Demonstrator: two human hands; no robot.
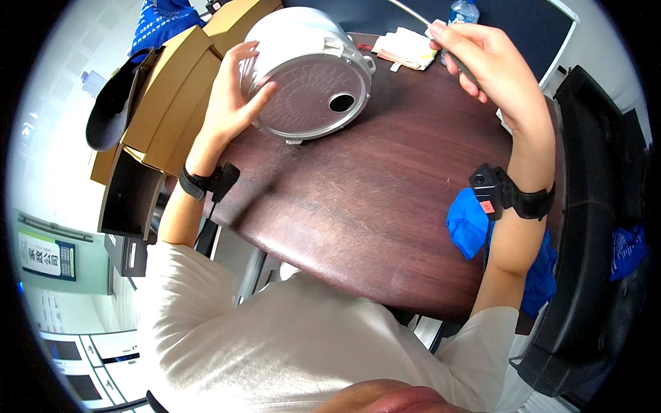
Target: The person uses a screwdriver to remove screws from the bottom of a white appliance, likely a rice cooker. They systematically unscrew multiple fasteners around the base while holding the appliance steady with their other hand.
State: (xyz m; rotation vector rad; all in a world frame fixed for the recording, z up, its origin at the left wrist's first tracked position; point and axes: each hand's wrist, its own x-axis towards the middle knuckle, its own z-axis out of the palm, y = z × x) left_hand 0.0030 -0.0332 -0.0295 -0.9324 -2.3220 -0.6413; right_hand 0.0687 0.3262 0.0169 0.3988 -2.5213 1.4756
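From the head view, the white cooker body lies tipped on its side at the far left of the dark wooden desk, its round grey underside with the dark hole facing the person. The left hand is right on it: fingers spread wide over the rim, thumb pressed against the ribbed base, bracing it rather than gripping tight. Off to the right and slightly farther back, the right hand hovers above the desk, well apart from the cooker body, clenched around a thin tool whose shaft runs up and left from the fist. So the left hand is the nearer one, touching. Cardboard boxes stand just left of the cooker body; a blue cloth hangs beside the right forearm.
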